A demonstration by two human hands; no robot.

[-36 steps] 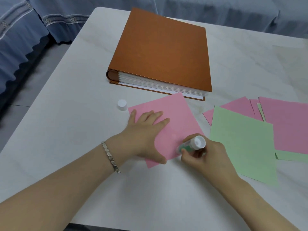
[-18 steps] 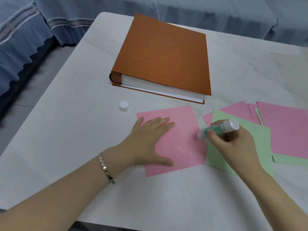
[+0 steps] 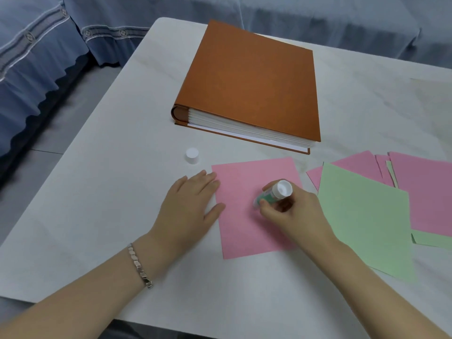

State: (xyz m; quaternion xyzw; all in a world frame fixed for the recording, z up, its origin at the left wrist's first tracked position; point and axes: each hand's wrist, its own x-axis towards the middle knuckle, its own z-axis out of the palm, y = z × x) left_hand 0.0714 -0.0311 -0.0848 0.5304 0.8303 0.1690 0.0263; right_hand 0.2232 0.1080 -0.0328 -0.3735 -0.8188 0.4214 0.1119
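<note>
Gluing looks midway: cap off on the bench, right hand curls its fingers round the glue stick, tip down on the middle of the pink sheet, left hand, fingers straight and together, steadies its left edge; mounting it seems not yet done.

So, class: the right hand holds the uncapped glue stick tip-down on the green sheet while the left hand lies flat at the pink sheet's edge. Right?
Not quite. The head view shows the right hand holding the uncapped glue stick tip-down on the pink sheet, not the green sheet beside it. The left hand does lie flat at the pink sheet's edge.
</note>
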